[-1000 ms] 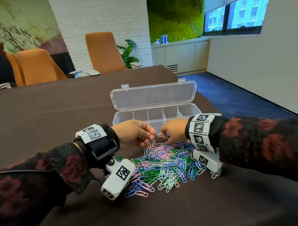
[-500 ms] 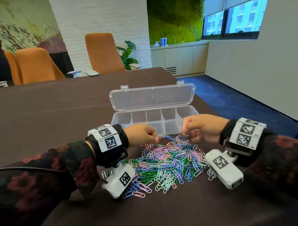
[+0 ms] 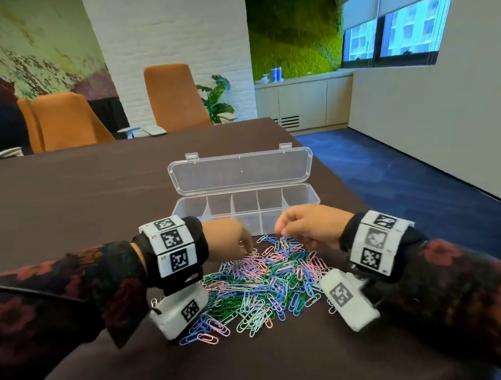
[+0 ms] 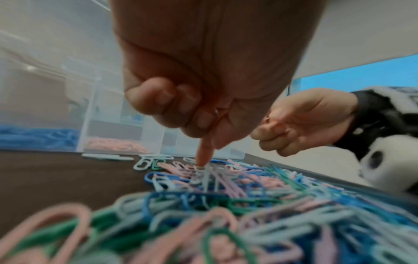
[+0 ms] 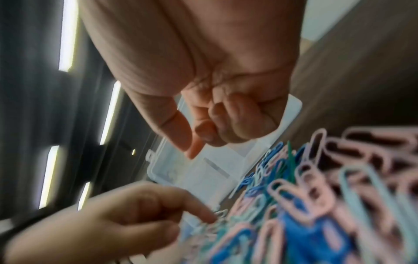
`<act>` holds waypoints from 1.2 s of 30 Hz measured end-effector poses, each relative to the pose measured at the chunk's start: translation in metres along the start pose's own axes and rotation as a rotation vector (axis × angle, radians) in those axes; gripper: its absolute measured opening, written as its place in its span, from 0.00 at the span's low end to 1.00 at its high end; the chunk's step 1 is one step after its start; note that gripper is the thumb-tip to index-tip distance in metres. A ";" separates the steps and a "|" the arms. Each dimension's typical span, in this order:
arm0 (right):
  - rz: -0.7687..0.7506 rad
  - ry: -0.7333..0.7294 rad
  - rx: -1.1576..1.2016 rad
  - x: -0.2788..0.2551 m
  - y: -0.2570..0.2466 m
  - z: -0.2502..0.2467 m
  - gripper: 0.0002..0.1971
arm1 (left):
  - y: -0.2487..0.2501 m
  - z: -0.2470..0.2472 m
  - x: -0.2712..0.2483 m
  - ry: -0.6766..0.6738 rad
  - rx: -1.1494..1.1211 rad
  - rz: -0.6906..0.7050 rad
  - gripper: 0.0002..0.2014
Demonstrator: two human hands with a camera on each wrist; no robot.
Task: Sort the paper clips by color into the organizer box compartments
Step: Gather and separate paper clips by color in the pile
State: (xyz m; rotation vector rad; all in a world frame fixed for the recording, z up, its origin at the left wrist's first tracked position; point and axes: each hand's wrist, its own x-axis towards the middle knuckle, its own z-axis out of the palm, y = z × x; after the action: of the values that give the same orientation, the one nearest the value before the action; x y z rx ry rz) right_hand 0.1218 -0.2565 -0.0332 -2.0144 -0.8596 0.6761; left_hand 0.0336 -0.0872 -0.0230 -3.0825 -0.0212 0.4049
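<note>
A loose heap of pink, blue, green and pale mint paper clips (image 3: 265,287) lies on the dark brown table (image 3: 71,197), just in front of the clear plastic organizer box (image 3: 244,207), whose hinged lid stands open behind its row of compartments.

From the head view, the left hand (image 3: 227,238) is at the heap's far left edge and the right hand (image 3: 308,226) at its far right edge, both fists seen from the back (their fingertips are hidden here).

The left wrist view shows more: the left hand's forefinger (image 4: 204,151) points straight down and touches pale clips at the heap's edge, the other fingers curled in; it grips nothing that I can see. It also shows blue clips and pink clips already lying in two neighbouring compartments, unseen from the head.

In the blurred right wrist view, the right hand's fingers (image 5: 237,121) are curled with the thumb out; whether they pinch a clip I cannot tell.
</note>
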 end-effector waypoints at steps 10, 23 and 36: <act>-0.144 -0.254 -1.021 0.042 -0.039 0.033 0.10 | -0.004 0.004 -0.002 0.127 -0.024 0.028 0.09; -0.055 -0.210 -0.592 0.029 -0.019 0.015 0.13 | -0.016 0.011 -0.003 -0.063 -0.180 0.044 0.10; 0.244 -0.016 0.603 0.027 -0.010 0.020 0.10 | -0.023 0.005 -0.012 0.020 -0.291 0.069 0.01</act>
State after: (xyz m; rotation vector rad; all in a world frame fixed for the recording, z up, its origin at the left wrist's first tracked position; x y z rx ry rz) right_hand 0.1216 -0.2220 -0.0390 -1.5704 -0.3525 0.9570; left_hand 0.0205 -0.0644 -0.0235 -3.3813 0.0291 0.4070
